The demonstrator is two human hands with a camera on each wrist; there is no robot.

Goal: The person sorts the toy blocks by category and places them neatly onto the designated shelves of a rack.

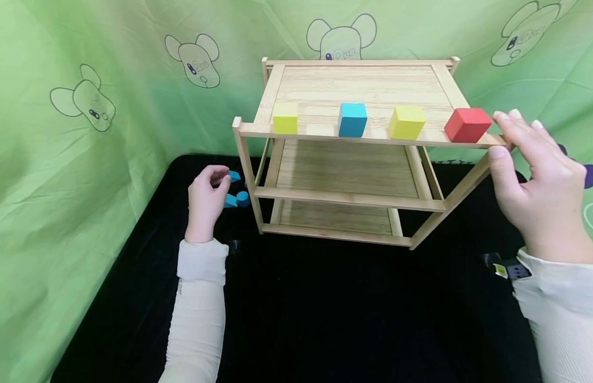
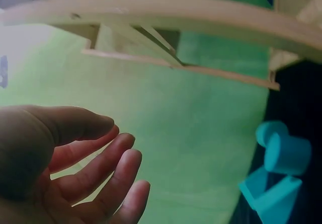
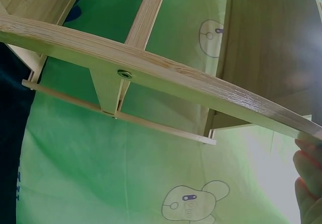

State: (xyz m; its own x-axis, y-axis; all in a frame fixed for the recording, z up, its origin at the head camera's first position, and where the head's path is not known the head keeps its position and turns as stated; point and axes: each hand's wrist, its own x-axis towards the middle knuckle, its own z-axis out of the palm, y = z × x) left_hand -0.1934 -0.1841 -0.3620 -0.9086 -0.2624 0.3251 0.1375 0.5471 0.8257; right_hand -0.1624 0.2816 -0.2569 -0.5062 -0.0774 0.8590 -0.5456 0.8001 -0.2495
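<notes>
- I have the left hand beside three blue pieces on the black cloth, left of the wooden rack: a far blue piece, a near blue piece and a blue cylinder.
- Its fingers bend loosely toward the thumb; my left wrist view shows nothing between them, and the pieces lie apart from the fingertips.
- With the pieces so close together, I judge that a clumsy pinch could catch two at once or roll the cylinder away.
- The wooden rack stands just right of them; a swing of that hand rightward could knock its near left post.
- My right hand grips the rack's near right corner, thumb on the near side.
- The red cube sits just beside those fingertips, so a small slip could nudge it off.
- Leftward along the same near edge sit the right yellow cube, blue cube and left yellow cube; a jolt through the rack could tip any of them over.
- Beyond hangs the green backdrop.
</notes>
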